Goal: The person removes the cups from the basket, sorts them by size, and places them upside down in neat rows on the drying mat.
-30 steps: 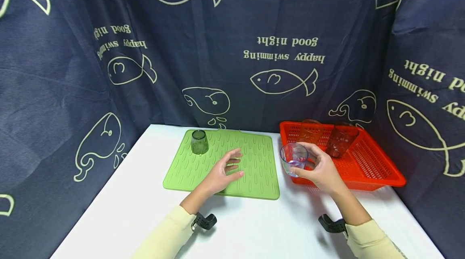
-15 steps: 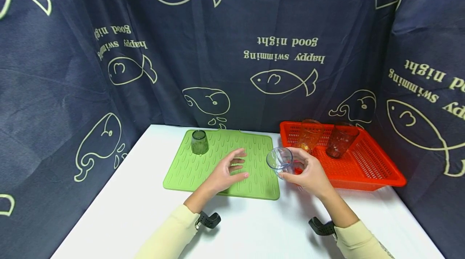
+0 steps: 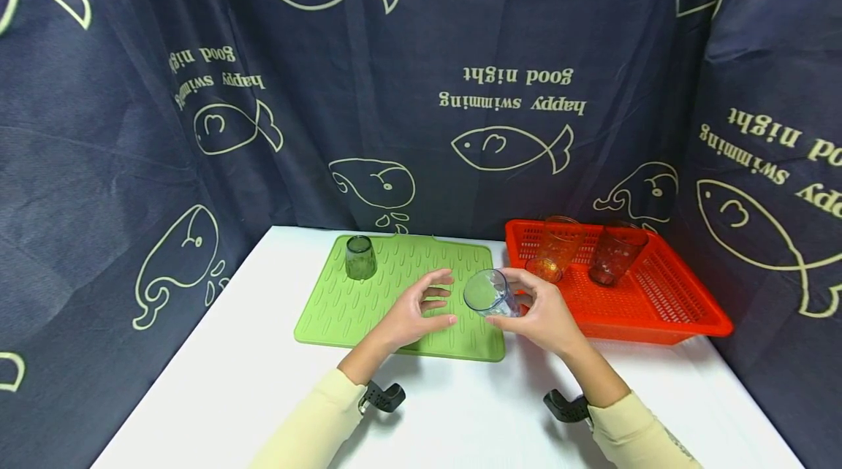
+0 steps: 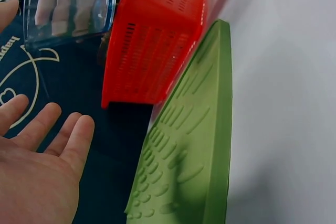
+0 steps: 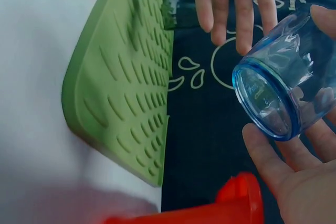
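Note:
My right hand (image 3: 544,312) grips a clear bluish drinking glass (image 3: 485,294) between thumb and fingers, above the right part of the green drying mat (image 3: 329,319). The glass is tilted, its wide mouth turned toward the left hand. In the right wrist view its thick blue base (image 5: 265,100) faces the camera. My left hand (image 3: 416,313) hovers over the mat with nothing in it, fingers spread and loosely bent, a small gap from the glass. A dark green glass (image 3: 361,261) stands upside down at the mat's back left.
A red plastic basket (image 3: 697,326) stands right of the mat. Inside are a tall amber glass (image 3: 561,239), a dark reddish glass (image 3: 616,257) leaning, and a small amber glass (image 3: 544,271). A navy fish-print curtain (image 3: 368,89) encloses the white table (image 3: 230,359).
The right hand has carried the clear glass leftward from the basket's edge to over the mat, tilting it further. The left hand has shifted slightly right toward it.

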A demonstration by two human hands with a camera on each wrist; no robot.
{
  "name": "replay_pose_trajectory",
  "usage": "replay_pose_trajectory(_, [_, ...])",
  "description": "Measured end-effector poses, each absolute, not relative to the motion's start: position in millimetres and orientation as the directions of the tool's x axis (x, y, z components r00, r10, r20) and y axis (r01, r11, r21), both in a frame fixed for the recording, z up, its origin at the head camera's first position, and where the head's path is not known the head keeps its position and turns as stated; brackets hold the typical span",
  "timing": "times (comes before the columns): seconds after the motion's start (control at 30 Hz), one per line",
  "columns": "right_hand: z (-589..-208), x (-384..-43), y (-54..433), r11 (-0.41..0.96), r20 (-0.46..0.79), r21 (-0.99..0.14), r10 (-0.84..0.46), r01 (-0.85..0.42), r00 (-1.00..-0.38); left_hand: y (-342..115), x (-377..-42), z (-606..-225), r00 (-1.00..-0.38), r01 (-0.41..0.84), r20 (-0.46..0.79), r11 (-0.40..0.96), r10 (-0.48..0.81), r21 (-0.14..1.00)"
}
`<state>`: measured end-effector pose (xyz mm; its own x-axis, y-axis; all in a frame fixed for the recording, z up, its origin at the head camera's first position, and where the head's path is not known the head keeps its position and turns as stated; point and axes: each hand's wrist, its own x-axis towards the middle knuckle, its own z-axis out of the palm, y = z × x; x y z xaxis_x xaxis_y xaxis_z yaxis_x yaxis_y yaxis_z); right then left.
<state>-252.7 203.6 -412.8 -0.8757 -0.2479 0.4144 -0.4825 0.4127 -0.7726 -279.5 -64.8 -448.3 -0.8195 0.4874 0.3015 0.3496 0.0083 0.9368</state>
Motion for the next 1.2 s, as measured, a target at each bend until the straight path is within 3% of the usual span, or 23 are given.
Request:
replay_pose_trajectory(0.2, [-416, -257, 194, 0.429, 0.452, -0.727, -0.29, -0.537, -0.843, -62, -280, -448, -0.816, 0.35, 0.305, 0.0, 0.492, 0.937])
replay_pose_trajectory(1.2, [-423, -266, 175, 0.556, 0.445, -0.567, -0.414, -0.608, -0.794, -57, -280, -448, -0.828, 0.337, 0.273, 0.045, 0.489, 0.941])
